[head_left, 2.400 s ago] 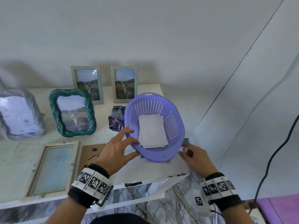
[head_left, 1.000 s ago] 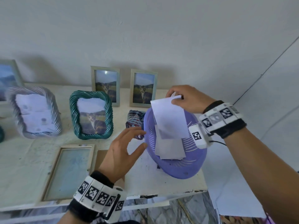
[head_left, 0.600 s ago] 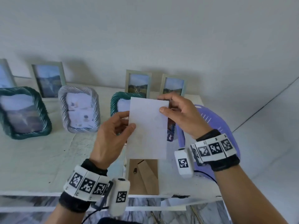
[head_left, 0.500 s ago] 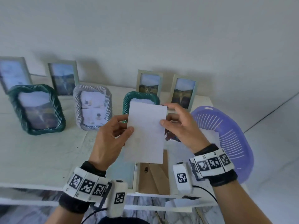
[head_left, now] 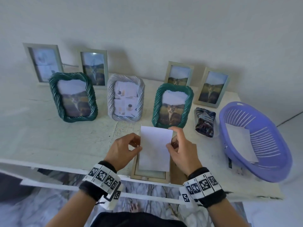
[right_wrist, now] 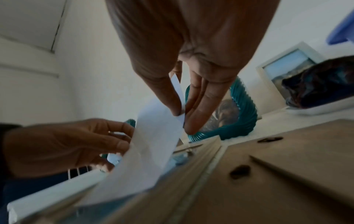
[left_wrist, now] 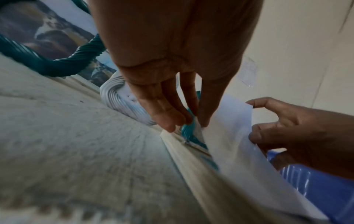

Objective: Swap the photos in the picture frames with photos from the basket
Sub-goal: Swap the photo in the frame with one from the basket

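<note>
A white photo [head_left: 155,148], blank side up, is held between both hands over the open pale wooden frame [head_left: 150,175] lying flat at the table's front edge. My left hand [head_left: 125,150] pinches its left edge [left_wrist: 199,125]. My right hand [head_left: 180,149] pinches its right edge [right_wrist: 180,112]. The photo's lower end rests in the frame [right_wrist: 57,195]. The frame's brown backing board [right_wrist: 298,163] lies just right of it. The purple basket [head_left: 255,164] at the right holds more white photos [head_left: 240,141].
Standing frames fill the back of the white table [head_left: 49,141]: two green rope frames [head_left: 73,95] [head_left: 172,105], a grey rope frame [head_left: 126,97] and several plain frames by the wall. A folded striped cloth [head_left: 205,122] lies beside the basket.
My right hand lifted a photo from the basket and brought it left. My left hand took its other edge, and both hands lowered it onto the open frame.
</note>
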The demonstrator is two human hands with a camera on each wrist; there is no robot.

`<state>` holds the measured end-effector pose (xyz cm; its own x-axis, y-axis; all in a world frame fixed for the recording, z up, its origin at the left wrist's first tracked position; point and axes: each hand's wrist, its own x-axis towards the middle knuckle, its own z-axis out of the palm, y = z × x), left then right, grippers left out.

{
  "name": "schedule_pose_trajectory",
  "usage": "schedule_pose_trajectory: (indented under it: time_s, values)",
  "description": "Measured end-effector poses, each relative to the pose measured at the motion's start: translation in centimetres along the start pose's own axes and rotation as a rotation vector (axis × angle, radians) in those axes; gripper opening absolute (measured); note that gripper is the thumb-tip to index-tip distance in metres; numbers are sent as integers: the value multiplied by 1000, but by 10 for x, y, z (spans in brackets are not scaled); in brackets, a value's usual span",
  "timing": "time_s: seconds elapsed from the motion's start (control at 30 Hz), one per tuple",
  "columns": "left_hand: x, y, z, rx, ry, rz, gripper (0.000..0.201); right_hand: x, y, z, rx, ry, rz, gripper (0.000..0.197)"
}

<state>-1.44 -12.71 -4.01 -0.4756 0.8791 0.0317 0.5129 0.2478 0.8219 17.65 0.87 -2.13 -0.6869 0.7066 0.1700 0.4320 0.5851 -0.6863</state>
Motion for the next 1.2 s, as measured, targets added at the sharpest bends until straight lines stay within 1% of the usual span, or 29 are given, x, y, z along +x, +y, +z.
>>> schedule_pose_trajectory:
  time_s: [0.07,0.13,0.27,0.43,0.5,0.6,0.73,0.87,1.0,1.07,1.13,1.2]
  values:
    - [-1,-5,2,71,-9,36,17,-1,1,2,-93,-10,-1,50]
    - [0,-8,3,113,-21,47,18,-3,3,6,-126,-34,23,49]
    - [2,-13,2,110,-31,53,20,-5,0,9,-161,-52,56,46]
    - [4,-18,-1,92,-16,54,18,0,-7,9,-173,-16,33,41]
    - [4,-20,0,106,-40,48,18,-1,-8,11,-210,-43,29,40]
    - [1,-22,1,125,-84,35,20,-5,-6,14,-258,-86,75,38]
    - [-1,-24,2,139,-133,23,28,-10,-4,14,-295,-136,141,48]
    - [-1,-22,4,163,-128,23,41,-9,-5,14,-350,-211,186,65]
    - [-1,-23,5,184,-143,28,42,-5,-4,17,-374,-273,226,80]
    - [-1,-24,6,198,-157,23,42,-6,-2,20,-369,-287,218,82]
    - [-1,-23,7,196,-160,18,44,-7,0,23,-366,-304,198,71]
    - [-1,-24,7,203,-169,22,52,-7,1,24,-382,-326,171,52]
